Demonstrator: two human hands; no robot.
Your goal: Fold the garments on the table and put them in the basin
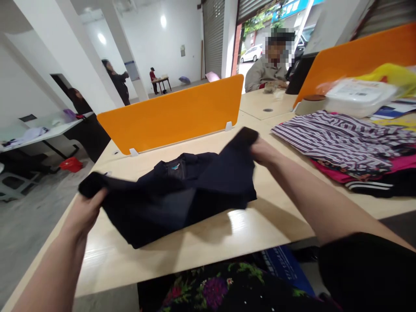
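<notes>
Hands of one person held a dark navy cloth garment (pixel 182 195) over a pale wood-laminate worktop (pixel 260 225). The left hand (pixel 85 212) was closed on a bunched corner at the garment's near-left edge, and the right hand (pixel 264 152) was closed on the far-right corner, lifted a little above the surface. Between the two hands the cloth sagged and its lower fold rested on the worktop, with a small label showing near the collar. An orange plastic divider panel (pixel 172 115) stood upright on the worktop just beyond the garment. To the right lay a pile of clothes: a purple-and-white striped fabric (pixel 338 138) uppermost, a pink printed cloth (pixel 338 173) beneath it and a black piece with white stripes (pixel 377 186) at the near edge. A clear plastic lidded box (pixel 357 97) sat behind that pile. Another person (pixel 269 65) sat at the far side, and others stood well apart in the room.

Judged from this view, the step would go best with both corners kept level and the cloth drawn taut, so that creases fell out evenly. Lowering the garment flat, well apart from the striped pile, seemed the sound way to keep its edges aligned and avoid snagging neighbouring clothes.
</notes>
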